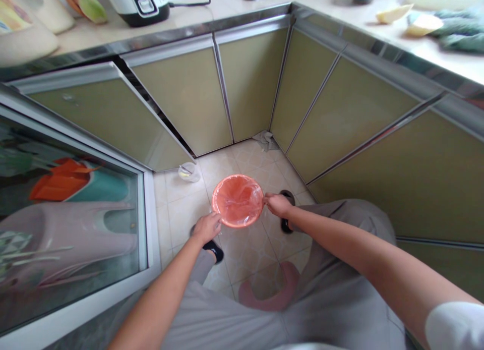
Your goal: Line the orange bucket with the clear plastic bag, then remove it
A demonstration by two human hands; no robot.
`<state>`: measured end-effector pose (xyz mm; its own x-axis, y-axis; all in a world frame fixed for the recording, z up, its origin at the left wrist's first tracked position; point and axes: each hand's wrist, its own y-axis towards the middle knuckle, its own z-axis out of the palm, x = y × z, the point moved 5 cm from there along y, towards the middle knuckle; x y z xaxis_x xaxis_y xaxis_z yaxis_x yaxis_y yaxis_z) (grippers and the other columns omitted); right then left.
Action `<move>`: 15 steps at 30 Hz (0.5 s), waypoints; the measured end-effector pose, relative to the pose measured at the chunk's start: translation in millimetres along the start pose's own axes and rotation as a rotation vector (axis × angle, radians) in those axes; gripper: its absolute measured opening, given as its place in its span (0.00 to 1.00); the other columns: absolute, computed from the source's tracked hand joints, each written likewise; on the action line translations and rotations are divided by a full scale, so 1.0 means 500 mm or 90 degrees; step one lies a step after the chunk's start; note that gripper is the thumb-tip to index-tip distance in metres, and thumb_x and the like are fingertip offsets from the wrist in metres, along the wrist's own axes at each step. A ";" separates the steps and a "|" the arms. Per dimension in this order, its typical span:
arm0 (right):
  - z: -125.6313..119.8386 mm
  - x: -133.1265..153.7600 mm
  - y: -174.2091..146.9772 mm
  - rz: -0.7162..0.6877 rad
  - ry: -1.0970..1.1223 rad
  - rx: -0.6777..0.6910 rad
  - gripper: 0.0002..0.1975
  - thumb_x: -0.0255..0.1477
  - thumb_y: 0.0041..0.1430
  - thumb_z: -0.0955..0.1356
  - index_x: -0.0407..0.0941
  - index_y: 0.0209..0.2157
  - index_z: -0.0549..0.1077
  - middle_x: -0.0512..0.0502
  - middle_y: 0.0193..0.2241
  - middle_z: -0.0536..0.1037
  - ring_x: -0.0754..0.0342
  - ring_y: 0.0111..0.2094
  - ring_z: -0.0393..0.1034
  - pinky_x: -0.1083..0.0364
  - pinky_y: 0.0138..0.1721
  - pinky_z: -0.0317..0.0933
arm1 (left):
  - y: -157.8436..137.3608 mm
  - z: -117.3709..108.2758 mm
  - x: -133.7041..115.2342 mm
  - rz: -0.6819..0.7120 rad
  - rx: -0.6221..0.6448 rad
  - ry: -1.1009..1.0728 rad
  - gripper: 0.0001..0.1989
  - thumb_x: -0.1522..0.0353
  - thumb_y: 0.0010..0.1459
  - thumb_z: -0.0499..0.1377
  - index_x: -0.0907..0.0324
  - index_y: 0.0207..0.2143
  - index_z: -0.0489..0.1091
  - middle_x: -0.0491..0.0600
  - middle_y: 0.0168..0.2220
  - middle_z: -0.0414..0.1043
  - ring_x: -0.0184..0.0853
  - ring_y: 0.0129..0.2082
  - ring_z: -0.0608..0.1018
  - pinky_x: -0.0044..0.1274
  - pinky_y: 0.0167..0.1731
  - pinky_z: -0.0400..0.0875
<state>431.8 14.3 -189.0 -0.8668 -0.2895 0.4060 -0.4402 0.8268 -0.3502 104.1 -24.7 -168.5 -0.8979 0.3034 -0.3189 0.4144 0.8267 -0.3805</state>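
Between my knees is an orange bin [237, 200], its round mouth facing up. A clear plastic bag [242, 196] lines the inside and folds over the rim. My left hand [207, 227] is closed at the rim's left front side, fingers pinching the bag's edge. On the opposite side my right hand [278, 205] is closed on the bag and rim. The lower part of the bin is hidden beneath its rim.
A clear plastic tub [189, 172] stands on the tiles by a tilted cabinet door [102, 113]. A grey rag [265, 140] lies in the corner. To my left is a glass door [149, 224]; a pink stool [272, 294] is below me. The counter [227, 9] holds a white-black appliance [139, 4].
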 end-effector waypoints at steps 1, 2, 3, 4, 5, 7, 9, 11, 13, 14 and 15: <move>-0.012 0.016 0.002 -0.035 -0.021 -0.017 0.19 0.23 0.67 0.63 0.49 0.53 0.79 0.39 0.55 0.78 0.45 0.51 0.75 0.53 0.50 0.65 | 0.003 -0.008 -0.008 0.019 -0.017 0.007 0.09 0.71 0.62 0.59 0.53 0.43 0.76 0.53 0.47 0.75 0.43 0.51 0.75 0.30 0.52 0.67; -0.020 0.032 0.005 -0.073 -0.053 -0.024 0.20 0.23 0.68 0.63 0.49 0.55 0.78 0.39 0.58 0.76 0.45 0.54 0.73 0.52 0.51 0.65 | 0.006 -0.013 -0.015 0.037 -0.024 0.014 0.10 0.70 0.61 0.60 0.53 0.44 0.76 0.54 0.49 0.74 0.44 0.54 0.73 0.32 0.56 0.65; -0.025 0.048 0.008 -0.111 -0.089 -0.023 0.21 0.22 0.67 0.63 0.50 0.56 0.77 0.39 0.60 0.74 0.44 0.57 0.70 0.51 0.53 0.64 | 0.009 -0.013 -0.023 0.055 -0.024 0.019 0.11 0.70 0.60 0.62 0.53 0.46 0.76 0.54 0.51 0.73 0.45 0.57 0.71 0.34 0.59 0.63; -0.025 0.062 0.011 -0.149 -0.125 -0.015 0.22 0.21 0.66 0.64 0.50 0.57 0.77 0.38 0.61 0.73 0.43 0.60 0.67 0.50 0.55 0.63 | 0.011 -0.010 -0.031 0.074 -0.019 0.021 0.13 0.70 0.60 0.64 0.52 0.48 0.77 0.55 0.53 0.72 0.46 0.59 0.69 0.36 0.62 0.61; -0.023 0.073 0.013 -0.188 -0.159 -0.004 0.22 0.20 0.65 0.65 0.49 0.57 0.78 0.37 0.62 0.71 0.42 0.63 0.63 0.47 0.58 0.62 | 0.014 -0.004 -0.037 0.092 -0.012 0.023 0.15 0.69 0.59 0.65 0.52 0.49 0.77 0.55 0.54 0.71 0.47 0.60 0.68 0.37 0.64 0.59; -0.012 0.086 0.018 -0.256 -0.203 0.011 0.22 0.20 0.62 0.69 0.47 0.56 0.78 0.35 0.64 0.70 0.39 0.66 0.59 0.44 0.62 0.58 | 0.019 0.012 -0.049 0.128 0.004 0.030 0.19 0.68 0.59 0.68 0.52 0.53 0.77 0.56 0.57 0.70 0.48 0.62 0.67 0.39 0.66 0.55; 0.001 0.089 0.024 -0.304 -0.221 0.022 0.23 0.21 0.58 0.71 0.45 0.56 0.79 0.33 0.64 0.70 0.38 0.66 0.59 0.41 0.63 0.56 | 0.023 0.028 -0.057 0.152 0.019 0.052 0.22 0.68 0.59 0.68 0.53 0.56 0.76 0.57 0.58 0.70 0.49 0.62 0.68 0.39 0.66 0.54; 0.013 0.086 0.031 -0.326 -0.238 0.032 0.22 0.22 0.59 0.72 0.45 0.55 0.79 0.33 0.63 0.71 0.38 0.65 0.61 0.40 0.64 0.56 | 0.026 0.040 -0.063 0.167 0.036 0.082 0.21 0.67 0.60 0.68 0.53 0.56 0.76 0.57 0.57 0.73 0.49 0.61 0.70 0.39 0.66 0.56; 0.022 0.081 0.038 -0.328 -0.263 0.046 0.17 0.23 0.63 0.70 0.44 0.53 0.81 0.34 0.60 0.75 0.38 0.64 0.63 0.40 0.63 0.57 | 0.029 0.047 -0.068 0.177 0.058 0.109 0.15 0.67 0.63 0.66 0.54 0.53 0.78 0.56 0.52 0.76 0.47 0.57 0.72 0.38 0.63 0.58; 0.026 0.080 0.040 -0.325 -0.275 0.056 0.15 0.24 0.66 0.68 0.43 0.51 0.81 0.34 0.57 0.77 0.39 0.63 0.64 0.40 0.62 0.58 | 0.031 0.049 -0.070 0.181 0.068 0.122 0.13 0.67 0.65 0.64 0.54 0.51 0.78 0.55 0.49 0.77 0.46 0.56 0.74 0.37 0.62 0.60; 0.028 0.078 0.042 -0.323 -0.285 0.066 0.14 0.24 0.68 0.67 0.43 0.49 0.82 0.35 0.54 0.79 0.39 0.61 0.66 0.41 0.62 0.59 | 0.032 0.050 -0.071 0.182 0.076 0.134 0.12 0.67 0.66 0.63 0.55 0.50 0.79 0.55 0.48 0.78 0.46 0.54 0.75 0.37 0.61 0.61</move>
<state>385.3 13.3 -192.3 -0.5506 -0.8192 0.1605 -0.8185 0.4920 -0.2966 146.2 -34.1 -184.8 -0.7490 0.6150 -0.2465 0.6562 0.6375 -0.4037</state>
